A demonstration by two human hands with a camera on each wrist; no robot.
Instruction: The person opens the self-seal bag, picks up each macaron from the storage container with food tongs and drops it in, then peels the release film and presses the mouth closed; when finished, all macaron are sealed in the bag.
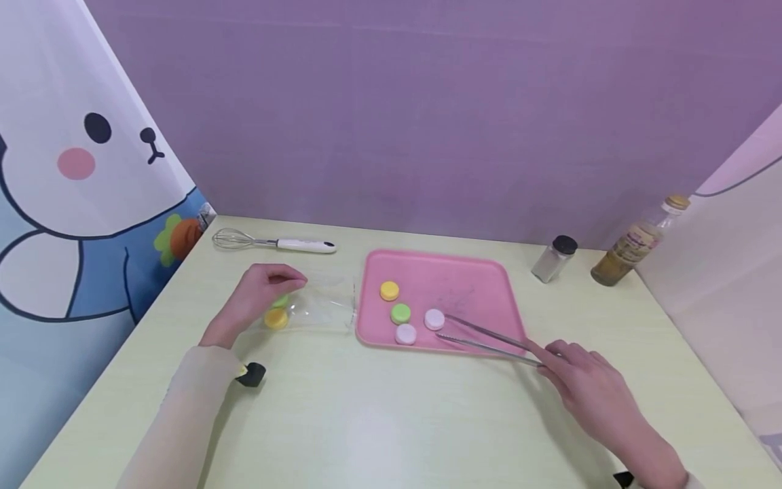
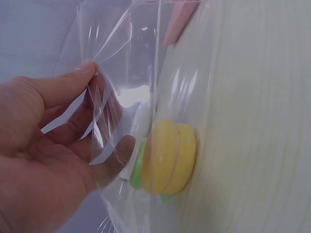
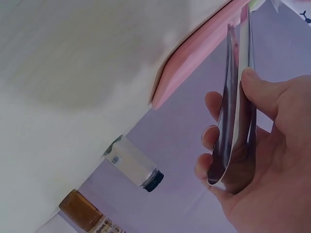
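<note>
My left hand (image 1: 263, 295) pinches the upper film of a clear plastic bag (image 1: 324, 303) between thumb and fingers. Inside the bag lie a yellow macaron (image 2: 170, 158) and a green one (image 2: 138, 165). In my right hand (image 1: 589, 390) I grip metal tongs (image 3: 235, 121), their arms apart. The tong tips are beside a pale lilac macaron (image 1: 434, 319) on the pink tray (image 1: 470, 272); whether they touch it I cannot tell. A second lilac macaron (image 1: 406, 333), a green macaron (image 1: 400, 313) and a yellow macaron (image 1: 389, 291) also sit on the tray.
A whisk (image 1: 275, 242) with a white handle lies behind the bag. To the right of the tray stand a black-capped jar (image 1: 554, 259) and a corked bottle (image 1: 638, 244) of brown liquid. A purple backdrop (image 1: 427, 122) rises along the table's far edge.
</note>
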